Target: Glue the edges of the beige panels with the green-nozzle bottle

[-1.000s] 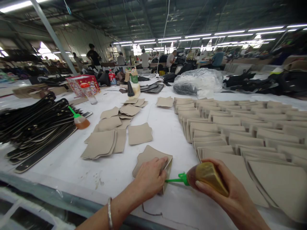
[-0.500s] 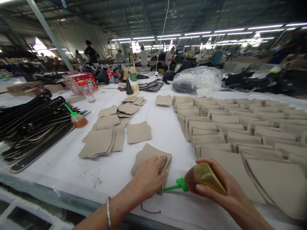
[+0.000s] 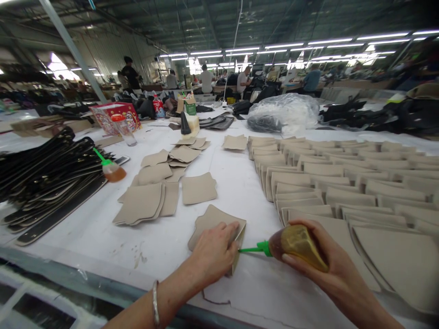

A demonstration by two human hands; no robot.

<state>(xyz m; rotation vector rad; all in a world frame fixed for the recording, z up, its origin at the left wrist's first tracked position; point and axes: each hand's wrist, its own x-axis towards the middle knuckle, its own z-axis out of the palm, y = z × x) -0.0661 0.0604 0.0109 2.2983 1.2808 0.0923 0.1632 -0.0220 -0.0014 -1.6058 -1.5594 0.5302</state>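
My left hand [image 3: 216, 246] presses on a beige leather-like piece [image 3: 211, 219] near the table's front edge, fingers bent over its right side, where an edge stands lifted. A bracelet circles that wrist. In my right hand [image 3: 324, 256] is a squeeze bottle [image 3: 297, 244] of amber liquid, tipped on its side. Its thin green nozzle points left, the tip at the piece's lifted edge close to my left fingers. Part of the piece is hidden under my left hand.
Loose beige pieces [image 3: 140, 201] lie left of centre; overlapping rows of beige pieces [image 3: 353, 196] cover the right. At left are stacked black strips [image 3: 51, 183] and a second green-nozzled bottle [image 3: 114, 171]. Farther back stand a clear red-lidded cup [image 3: 124, 130] and a plastic-wrapped bundle [image 3: 283, 114].
My right hand has moved the bottle slightly up and away, so the nozzle tip slid from the piece's near corner to midway along its right edge. My left hand stays put.
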